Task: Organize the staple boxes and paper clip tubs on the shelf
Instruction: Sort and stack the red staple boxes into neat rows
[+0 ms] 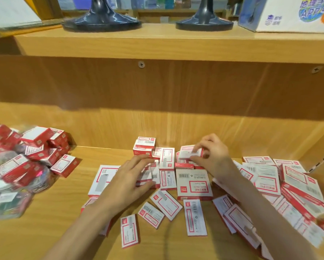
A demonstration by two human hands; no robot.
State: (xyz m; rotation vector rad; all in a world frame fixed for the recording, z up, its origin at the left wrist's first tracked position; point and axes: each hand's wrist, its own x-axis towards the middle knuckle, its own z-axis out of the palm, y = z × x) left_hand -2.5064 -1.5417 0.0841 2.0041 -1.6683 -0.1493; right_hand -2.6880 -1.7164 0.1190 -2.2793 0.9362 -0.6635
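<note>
The wooden shelf [45, 231] carries scattered red-and-white staple boxes [194, 183], with clear tubs [9, 201] heaped at the far left. The left hand [131, 177] lies flat and relaxed across several boxes, probably to steady them. The right hand [211, 156] pinches one small box [190, 153] above the back stack [145, 147], seemingly to add it.

Wooden shelf [45, 212] strewn with red-and-white staple boxes [194, 182]. Left hand [127, 182] flat, fingers straight, resting on boxes mid-shelf. Right hand [211, 156] pinching small box [190, 154] above pile. Heap of boxes and clear tubs [11, 201] far left.
</note>
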